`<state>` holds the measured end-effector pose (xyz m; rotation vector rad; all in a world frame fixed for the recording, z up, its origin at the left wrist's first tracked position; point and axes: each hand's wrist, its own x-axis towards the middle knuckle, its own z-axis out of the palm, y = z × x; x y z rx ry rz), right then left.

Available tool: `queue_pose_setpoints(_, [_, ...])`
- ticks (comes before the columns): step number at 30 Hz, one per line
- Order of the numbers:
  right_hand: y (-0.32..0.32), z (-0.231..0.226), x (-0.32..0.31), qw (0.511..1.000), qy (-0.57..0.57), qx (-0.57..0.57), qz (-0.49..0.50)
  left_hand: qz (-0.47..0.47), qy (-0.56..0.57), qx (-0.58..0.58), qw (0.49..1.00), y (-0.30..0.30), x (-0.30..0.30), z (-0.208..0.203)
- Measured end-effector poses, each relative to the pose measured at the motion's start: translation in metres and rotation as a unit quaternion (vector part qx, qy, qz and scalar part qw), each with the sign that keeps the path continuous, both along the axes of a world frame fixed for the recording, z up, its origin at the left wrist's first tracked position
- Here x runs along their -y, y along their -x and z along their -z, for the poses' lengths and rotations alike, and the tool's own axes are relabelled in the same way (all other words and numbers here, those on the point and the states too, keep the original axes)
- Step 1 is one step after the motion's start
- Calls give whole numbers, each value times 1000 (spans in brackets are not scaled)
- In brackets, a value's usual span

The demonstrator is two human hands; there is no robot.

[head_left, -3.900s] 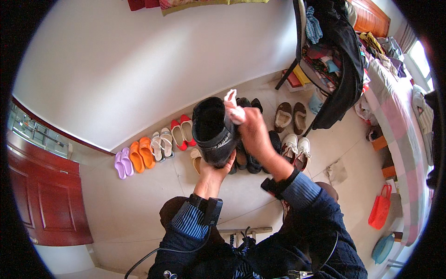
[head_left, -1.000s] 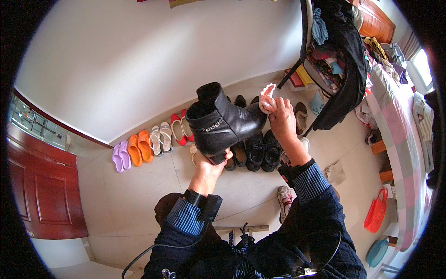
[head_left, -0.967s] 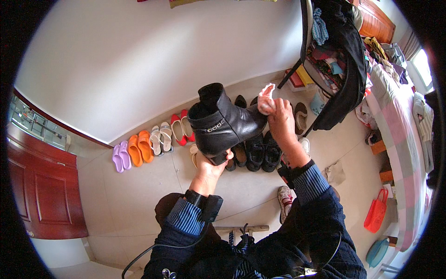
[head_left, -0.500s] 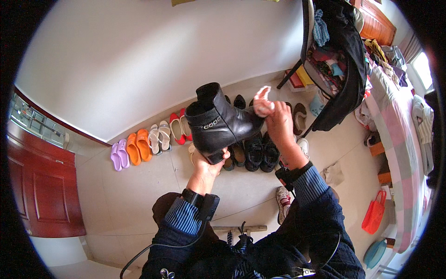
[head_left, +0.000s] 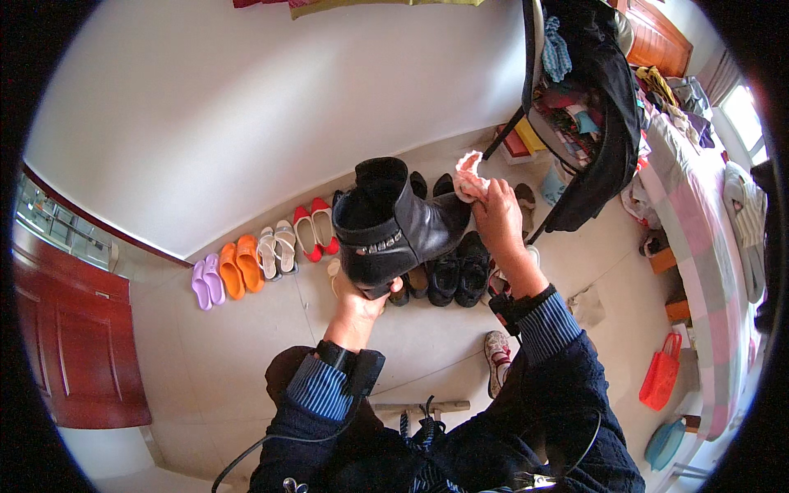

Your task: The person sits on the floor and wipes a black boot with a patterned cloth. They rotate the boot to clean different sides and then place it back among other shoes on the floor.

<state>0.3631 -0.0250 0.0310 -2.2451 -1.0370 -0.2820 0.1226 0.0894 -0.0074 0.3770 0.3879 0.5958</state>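
A black leather ankle boot with a studded strap is held up in front of me, its toe pointing right. My left hand grips it from below at the heel. At the toe, my right hand pinches a crumpled pink-and-white cloth that lies against or very close to the leather. The fingertips are partly hidden behind the cloth. Below the boot, a pair of black shoes stands on the floor, partly covered by it.
Lilac clogs, orange slippers, white sandals and red-trimmed flats line the floor along the wall. A black fabric rack stands right, before a bed. A red bag lies on the floor.
The boot has tilted so its opening faces me more, and sits slightly lower. My right hand with the cloth stays by the toe. The whole view has shifted slightly.
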Motion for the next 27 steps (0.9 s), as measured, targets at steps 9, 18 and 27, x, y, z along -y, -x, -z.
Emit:
queue_pose_setpoints(9, [81, -21, 9, 939, -159, -81, -295, -51, -37, -48, 997, -5, -8, 3])
queue_pose_setpoints(18, [51, -8, 4, 974, -199, -9, -109, -8, 150, 29, 988, -2, -8, 2])
queue_pose_setpoints(27, [56, -24, -2, 973, -178, 0, -149, -3, 231, 64, 971, 0, -10, 6])
